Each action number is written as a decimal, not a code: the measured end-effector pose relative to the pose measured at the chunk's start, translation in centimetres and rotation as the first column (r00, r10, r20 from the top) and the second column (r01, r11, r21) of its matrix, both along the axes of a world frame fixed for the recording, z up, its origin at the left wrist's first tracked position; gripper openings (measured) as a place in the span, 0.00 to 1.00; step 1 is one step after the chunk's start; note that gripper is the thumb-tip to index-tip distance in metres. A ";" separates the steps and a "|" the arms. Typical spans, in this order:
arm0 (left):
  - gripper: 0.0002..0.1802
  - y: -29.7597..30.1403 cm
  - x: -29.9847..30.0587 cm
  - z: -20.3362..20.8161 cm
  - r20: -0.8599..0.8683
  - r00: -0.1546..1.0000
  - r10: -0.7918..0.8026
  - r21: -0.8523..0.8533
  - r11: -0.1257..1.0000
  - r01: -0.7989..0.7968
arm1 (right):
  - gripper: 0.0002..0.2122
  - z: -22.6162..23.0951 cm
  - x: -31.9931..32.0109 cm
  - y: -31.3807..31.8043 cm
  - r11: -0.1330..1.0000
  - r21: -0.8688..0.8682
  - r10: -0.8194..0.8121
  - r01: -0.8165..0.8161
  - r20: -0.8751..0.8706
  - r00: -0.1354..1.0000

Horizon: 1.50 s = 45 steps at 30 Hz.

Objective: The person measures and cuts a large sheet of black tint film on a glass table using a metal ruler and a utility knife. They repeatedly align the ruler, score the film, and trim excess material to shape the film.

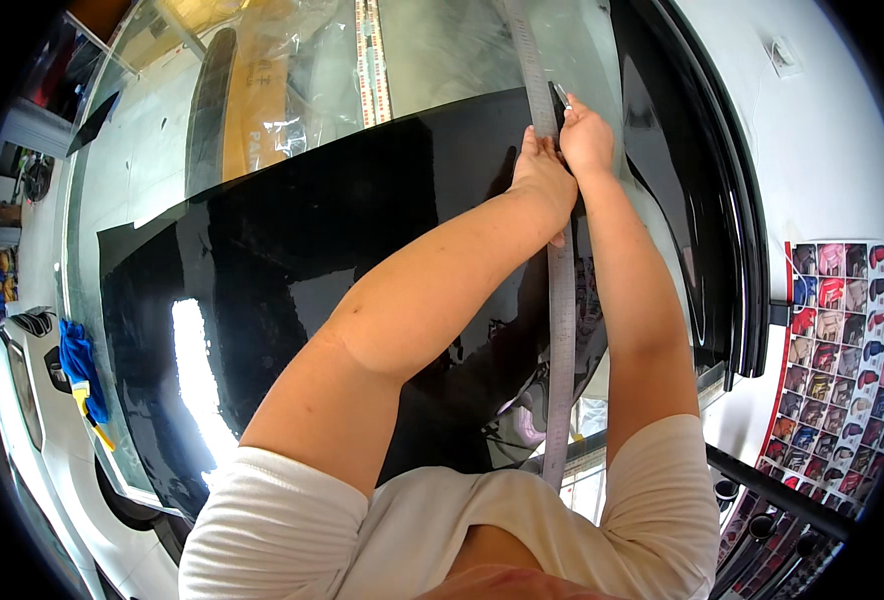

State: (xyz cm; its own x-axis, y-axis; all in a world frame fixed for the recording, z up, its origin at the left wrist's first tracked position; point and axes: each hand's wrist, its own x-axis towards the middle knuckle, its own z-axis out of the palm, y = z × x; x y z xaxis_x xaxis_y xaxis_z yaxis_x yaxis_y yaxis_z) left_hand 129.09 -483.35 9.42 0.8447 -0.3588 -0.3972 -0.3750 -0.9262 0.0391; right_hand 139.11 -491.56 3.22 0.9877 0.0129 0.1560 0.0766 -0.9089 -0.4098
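Note:
A long steel ruler (560, 340) runs from the far side toward my body, along the right part of a glossy black sheet (262, 270). My left hand (545, 182) lies across the ruler, fingers stretched forward and pressing it down. Just right of it, my right hand (587, 140) is closed around a slim utility knife (562, 96), whose silver end points away from me beside the ruler's right edge. Most of the knife is hidden in my fist. The black sheet lies on a glass-topped table (462, 50) and reflects light.
Beyond the sheet lie a brown package in clear plastic (257, 90) and a printed strip (372, 60). Glossy black panels (682, 180) stand along the right, by a white wall with a sample chart (827, 370). A blue cloth (80, 365) hangs at the left edge, near a white car (52, 450).

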 end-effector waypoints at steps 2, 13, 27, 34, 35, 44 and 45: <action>0.60 0.1 0.0 -0.2 0.012 1.000 -0.002 -0.016 1.000 0.002 | 0.15 -0.2 0.4 0.0 1.000 0.008 0.021 -0.021 0.017 1.000; 0.59 0.8 0.3 -1.6 0.047 0.998 -0.051 -0.047 0.997 0.053 | 0.20 2.2 -0.1 1.0 0.928 -0.280 0.232 -0.246 -0.083 0.969; 0.62 1.6 0.0 -3.1 0.169 0.985 0.015 -0.193 0.981 0.019 | 0.21 2.5 -0.7 0.2 0.905 -0.294 0.292 -0.306 -0.092 0.952; 0.62 1.9 0.0 -3.9 0.197 0.980 0.040 -0.259 0.966 0.012 | 0.17 2.0 -2.1 -1.5 0.904 -0.252 0.346 -0.345 -0.039 0.937; 0.62 2.0 0.0 -4.0 0.198 0.979 0.046 -0.269 0.963 0.010 | 0.17 2.0 -2.4 -1.6 0.904 -0.247 0.351 -0.349 -0.037 0.936; 0.61 2.3 0.0 -4.0 0.216 0.975 0.051 -0.288 0.957 0.014 | 0.18 2.7 -6.8 -3.3 0.895 -0.269 0.354 -0.356 -0.056 0.933; 0.61 2.3 0.0 -4.0 0.223 0.974 0.050 -0.286 0.958 0.016 | 0.18 2.8 -7.6 -3.5 0.894 -0.269 0.358 -0.360 -0.056 0.932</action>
State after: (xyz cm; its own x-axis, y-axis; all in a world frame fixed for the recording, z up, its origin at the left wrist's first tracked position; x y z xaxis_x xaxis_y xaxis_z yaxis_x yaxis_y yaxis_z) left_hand 129.10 -481.08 5.42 0.9069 -0.4137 -0.0796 -0.3891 -0.8950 0.2181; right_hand 131.56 -495.08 6.07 0.9086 0.4076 0.0914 0.4173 -0.8956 -0.1542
